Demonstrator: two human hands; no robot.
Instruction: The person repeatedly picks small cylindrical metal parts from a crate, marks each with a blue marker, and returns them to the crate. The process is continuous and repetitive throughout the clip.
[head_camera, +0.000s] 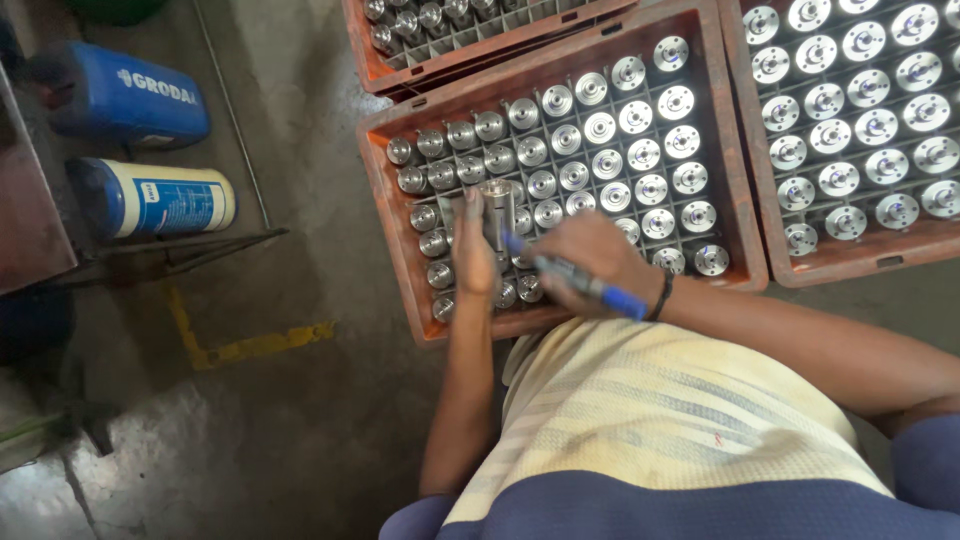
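My left hand (473, 252) grips a shiny steel cylinder (497, 205), held upright just above the near-left part of an orange crate (400, 245). My right hand (590, 262) holds a blue marker pen (570, 275), its tip touching the side of that cylinder. A dark band sits on my right wrist. The crate's grid holds several similar round metal parts (640, 155), some flanged, some plain.
A second orange crate (850, 262) of flanged parts stands at the right, and a third (400, 72) lies beyond. On the concrete floor at left lie a blue canister (120, 98) and a white-and-blue container (165, 197), beside yellow floor markings (250, 345).
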